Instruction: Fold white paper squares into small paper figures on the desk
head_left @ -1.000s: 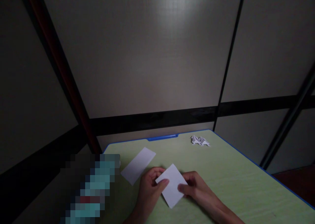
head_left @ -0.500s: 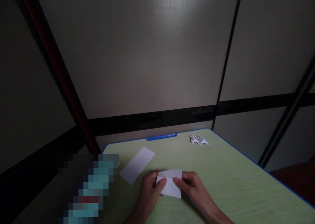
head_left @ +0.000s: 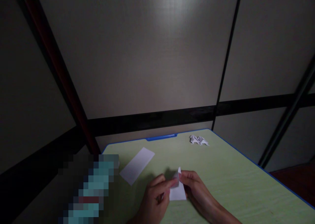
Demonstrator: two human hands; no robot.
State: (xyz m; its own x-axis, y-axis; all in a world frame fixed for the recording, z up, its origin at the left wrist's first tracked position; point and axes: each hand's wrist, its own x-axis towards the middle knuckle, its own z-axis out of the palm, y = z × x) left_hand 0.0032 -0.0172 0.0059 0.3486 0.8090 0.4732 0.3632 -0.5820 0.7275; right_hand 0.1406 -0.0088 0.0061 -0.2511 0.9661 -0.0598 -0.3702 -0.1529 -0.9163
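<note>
A small white paper (head_left: 177, 190) is held just above the green table (head_left: 228, 178), near its front. My left hand (head_left: 155, 197) pinches the paper's left side with fingers and thumb. My right hand (head_left: 195, 191) grips its right side, fingers closed over the top corner, which stands bent upward. Both forearms enter from the bottom edge.
A flat white paper strip (head_left: 136, 165) lies to the left of my hands. Small folded paper figures (head_left: 199, 140) sit at the table's far right corner. The table has a blue rim (head_left: 161, 137). A blurred-out patch (head_left: 90, 188) covers the left edge. Dim wall panels stand behind.
The paper lay flat and diamond-wise between my hands, then turned level. Now it is folded narrower, with one corner raised between my fingers.
</note>
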